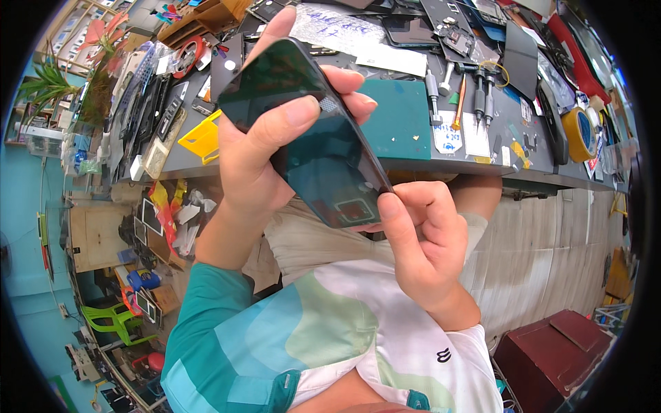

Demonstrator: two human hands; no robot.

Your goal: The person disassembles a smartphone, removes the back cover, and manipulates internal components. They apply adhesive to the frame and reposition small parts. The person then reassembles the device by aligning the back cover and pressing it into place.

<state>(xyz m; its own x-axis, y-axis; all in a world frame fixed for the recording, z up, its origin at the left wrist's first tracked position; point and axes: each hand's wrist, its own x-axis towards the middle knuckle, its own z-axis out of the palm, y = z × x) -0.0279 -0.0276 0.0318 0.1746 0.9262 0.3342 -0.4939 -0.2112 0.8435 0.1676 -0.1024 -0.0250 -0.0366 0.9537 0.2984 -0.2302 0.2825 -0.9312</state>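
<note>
A black smartphone is held up tilted in front of me, its glossy dark screen facing me and reflecting light. My left hand wraps round its upper part, with the thumb lying across the glass and the fingers behind and along the far edge. At the phone's lower right corner, my right hand pinches the edge between thumb and index finger. Beyond the phone, a green mat lies on the grey workbench.
Several screwdrivers lie right of the mat. A yellow plastic piece sits at the bench's left edge. Phone parts and screens crowd the back. A yellow tape roll stands at the right. A dark red box is on the floor.
</note>
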